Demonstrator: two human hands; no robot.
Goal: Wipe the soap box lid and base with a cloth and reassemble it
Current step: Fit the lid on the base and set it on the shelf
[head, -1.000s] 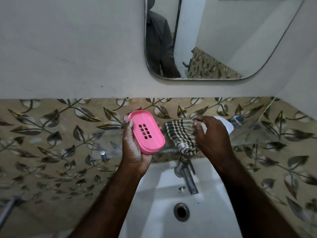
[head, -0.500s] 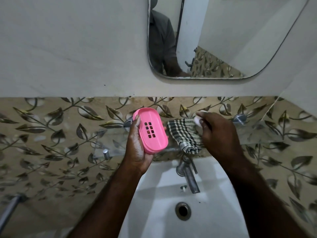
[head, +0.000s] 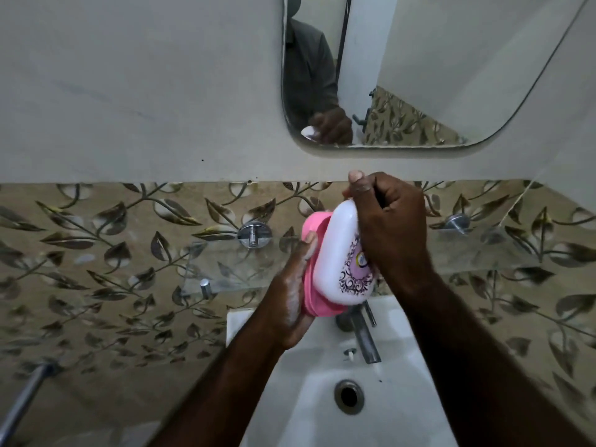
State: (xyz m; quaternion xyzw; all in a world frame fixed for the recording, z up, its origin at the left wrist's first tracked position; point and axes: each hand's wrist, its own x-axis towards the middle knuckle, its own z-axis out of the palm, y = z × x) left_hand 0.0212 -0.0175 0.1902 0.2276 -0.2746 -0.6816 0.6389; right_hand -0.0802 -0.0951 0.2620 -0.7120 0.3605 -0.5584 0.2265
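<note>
Head view: left hand (head: 290, 298) grips the pink base (head: 317, 222), fingers closed round it. Right hand (head: 393, 227) clamps the white lid (head: 342, 253) against the base with curled fingers, above the sink (head: 306, 411).

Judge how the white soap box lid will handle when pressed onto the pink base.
Probably stiff: the white lid shows no dent under the grip of the right hand. Likely slippery: its surface looks glossy. Probably light: one hand holds it.
</note>
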